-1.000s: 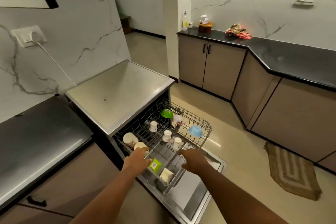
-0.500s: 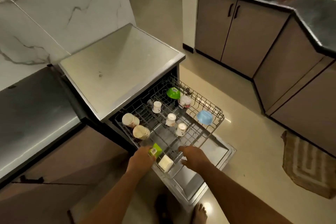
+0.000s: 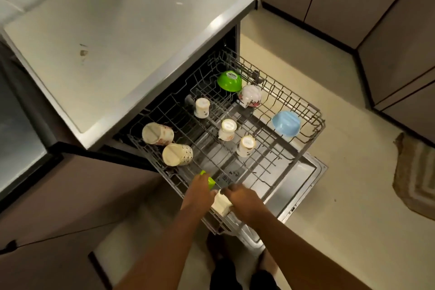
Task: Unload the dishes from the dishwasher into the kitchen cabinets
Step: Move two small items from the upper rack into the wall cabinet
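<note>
At the near edge of the grey wire dishwasher rack (image 3: 294, 110), the left hand (image 3: 199, 192) closes over a small bright-green plastic piece (image 3: 211, 182) and the right hand (image 3: 243, 199) curls on a cream square container (image 3: 220, 205) that lies between both hands. Further away, two cream patterned cups (image 3: 168, 142) lie on their sides to the left, nearer to the left hand. Farthest are the round green bowl (image 3: 229, 80) and the light-blue bowl (image 3: 286, 122), on the right.

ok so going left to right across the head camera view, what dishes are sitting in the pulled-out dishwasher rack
patterned cup on its side → second cup on its side → small white cup → green bowl → floral bowl → blue bowl
</note>
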Tool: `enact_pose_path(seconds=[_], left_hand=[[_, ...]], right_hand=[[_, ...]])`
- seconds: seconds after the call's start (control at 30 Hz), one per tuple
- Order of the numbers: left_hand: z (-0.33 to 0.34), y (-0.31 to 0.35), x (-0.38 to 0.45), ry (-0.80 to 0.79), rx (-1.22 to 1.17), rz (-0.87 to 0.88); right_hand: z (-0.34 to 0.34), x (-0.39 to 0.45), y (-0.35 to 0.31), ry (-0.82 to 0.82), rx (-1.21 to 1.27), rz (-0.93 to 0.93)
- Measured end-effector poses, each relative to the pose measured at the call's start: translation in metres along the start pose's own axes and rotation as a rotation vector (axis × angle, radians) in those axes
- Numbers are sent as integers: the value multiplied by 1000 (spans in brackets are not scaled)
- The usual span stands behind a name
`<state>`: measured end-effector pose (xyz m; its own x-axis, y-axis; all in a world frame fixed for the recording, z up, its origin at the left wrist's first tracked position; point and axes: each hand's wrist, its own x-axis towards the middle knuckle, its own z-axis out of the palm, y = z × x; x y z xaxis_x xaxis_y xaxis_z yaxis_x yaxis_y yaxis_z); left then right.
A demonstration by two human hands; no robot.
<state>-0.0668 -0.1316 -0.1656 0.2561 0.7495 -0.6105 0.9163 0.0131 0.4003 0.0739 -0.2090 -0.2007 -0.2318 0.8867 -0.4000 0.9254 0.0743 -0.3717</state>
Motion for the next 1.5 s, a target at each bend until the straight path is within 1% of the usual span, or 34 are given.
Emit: enact_pose_path(seconds=[0.13,0.27,0.33,0.47,0.6,0.7,0.83,0.97,1.13,1.23,1.37,1.5], left_hand=[[16,-13,38,-78,218,-86],[34,-24,58,-81,381,-139],[39,-25,66,-60,410,-166],[39,-29,78,2,424,-184],[39,-36,76,31,410,-160],[32,-33,71,73,400,-106],[4,-16,43,164,313,3],[-15,-2,-1,207,167,118],[-42,11,-68,247,198,147],[-74,25,-122,333,168,164],[-111,34,-166,447,231,236],[-150,25,-217,628,233,276]], right_hand=[[33,22,3,-27,-169,-122],[48,40,9,-77,-274,-233],[50,48,10,-53,-311,-255],[57,51,14,-42,-296,-284],[58,48,16,28,-298,-320],[49,46,20,93,-325,-312],[20,30,35,142,-294,-189],[-15,0,43,92,-218,-44],[-68,-46,40,112,-119,81],[-122,-75,19,136,-108,51],[-175,-95,-13,204,-87,5],[-217,-99,-64,235,-38,-80]])
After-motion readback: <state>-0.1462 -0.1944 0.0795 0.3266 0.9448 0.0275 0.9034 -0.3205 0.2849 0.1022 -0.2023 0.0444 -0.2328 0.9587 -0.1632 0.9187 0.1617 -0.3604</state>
